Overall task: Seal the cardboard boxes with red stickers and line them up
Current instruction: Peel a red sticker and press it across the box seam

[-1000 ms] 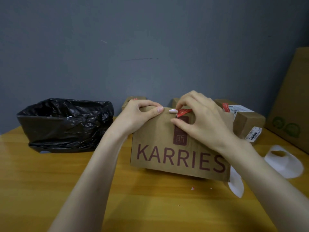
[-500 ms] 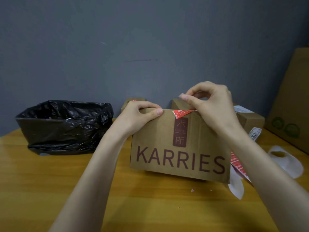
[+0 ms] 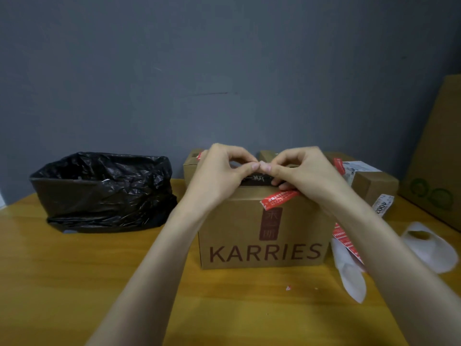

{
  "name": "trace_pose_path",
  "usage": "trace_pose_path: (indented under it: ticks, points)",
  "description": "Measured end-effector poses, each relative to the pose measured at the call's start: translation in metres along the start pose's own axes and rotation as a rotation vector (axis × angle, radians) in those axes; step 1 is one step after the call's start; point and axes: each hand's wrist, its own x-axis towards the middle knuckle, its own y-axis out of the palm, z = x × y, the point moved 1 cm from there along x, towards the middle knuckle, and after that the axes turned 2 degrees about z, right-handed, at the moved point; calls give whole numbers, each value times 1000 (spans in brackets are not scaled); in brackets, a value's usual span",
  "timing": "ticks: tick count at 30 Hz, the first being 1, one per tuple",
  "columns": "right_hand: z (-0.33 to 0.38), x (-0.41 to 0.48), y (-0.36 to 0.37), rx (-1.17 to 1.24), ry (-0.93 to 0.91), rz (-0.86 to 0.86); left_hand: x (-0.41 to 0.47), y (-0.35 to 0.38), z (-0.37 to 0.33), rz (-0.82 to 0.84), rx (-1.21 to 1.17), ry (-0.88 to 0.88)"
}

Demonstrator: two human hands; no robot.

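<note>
Centrally on the worktop [image 3: 74,283], a KARRIES cardboard box [image 3: 237,221], upright. Over its top front edge, a red sticker [image 3: 279,199], pressed under curled fingertips of the right hand [image 3: 306,176]. Left hand [image 3: 219,171] curled above the lid, thumb against the right thumb; grip impossible to tell.

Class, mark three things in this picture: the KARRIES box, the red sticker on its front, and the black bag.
KARRIES box [image 3: 229,226]: head view, bare front face left of the logo.
red sticker [image 3: 279,199]: head view, middle of the strip.
black bag [image 3: 104,191]: head view, crinkled front side.
</note>
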Motion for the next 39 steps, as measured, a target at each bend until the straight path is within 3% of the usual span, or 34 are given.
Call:
trace_pose_path:
  ticks: [6, 8, 11, 14, 18, 25, 29, 35, 39]
  points:
    - [-3, -3, -8, 29, -6, 62, 1, -1, -1, -85, 60, -84]
    - [-4, -8, -15, 27, -32, -6, 1, -6, 3, -91, 51, -128]
    - [-11, -12, -32, -274, -7, -179, 0, -7, 6, 5, 112, -111]
    - [-13, -13, -42, -389, 96, -89, -3, 1, 5, 100, 245, -74]
    - [-13, -13, -37, -405, 90, -5, -5, 5, 5, 127, 293, -92]
    - [-13, -11, -18, -479, 100, -97, -6, 8, 3, 137, 386, -90]
    - [-11, -13, -12, -593, 102, -61, -6, 12, 4, 165, 505, -82]
    - [-4, -16, -20, -395, 111, 59, -6, 13, 4, 146, 540, -91]
    - [-2, -16, -32, -300, 99, 8, -6, 13, 4, 153, 540, -100]
